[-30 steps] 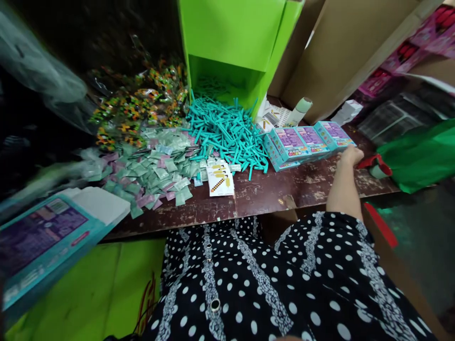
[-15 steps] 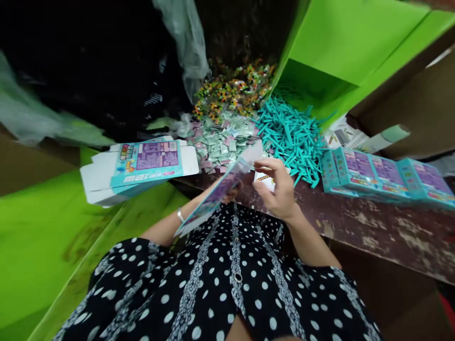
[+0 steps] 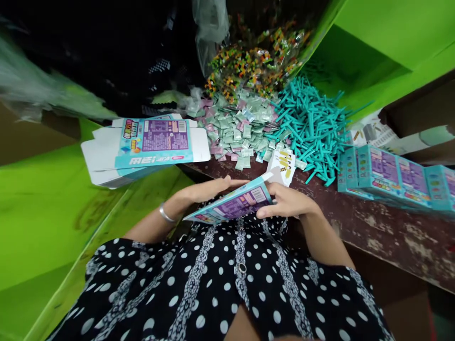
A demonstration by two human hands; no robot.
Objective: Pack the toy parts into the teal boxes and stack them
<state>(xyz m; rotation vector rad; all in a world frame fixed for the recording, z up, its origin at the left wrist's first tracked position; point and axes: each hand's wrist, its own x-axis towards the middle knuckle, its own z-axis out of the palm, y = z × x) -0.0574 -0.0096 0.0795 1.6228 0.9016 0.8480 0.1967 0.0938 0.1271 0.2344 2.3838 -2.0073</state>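
Note:
Just above my lap is a teal and purple printed cardboard box (image 3: 238, 204), with a white flap standing out at its upper right. My left hand (image 3: 206, 190) holds it from the far side, fingers stretched along its top edge and partly hidden behind it. At the right end my right hand (image 3: 289, 201) grips the box, thumb on the printed face and fingers behind. A white printed card (image 3: 283, 166) with yellow pictures lies on the table just beyond the right hand. To the left is a stack of flattened boxes (image 3: 152, 144).
Small pale green and pink sachets (image 3: 236, 130) lie heaped on the worn brown table (image 3: 377, 227). Behind are bagged orange and green pieces (image 3: 256, 61); right of them, a pile of teal plastic sticks (image 3: 313, 125). Several filled-out boxes (image 3: 387, 173) line the right. A green panel (image 3: 377, 57) rises behind.
The box has turned from steeply slanted to nearly level. My right hand has moved from free beside it to gripping its right end. My left hand now shows along its far edge.

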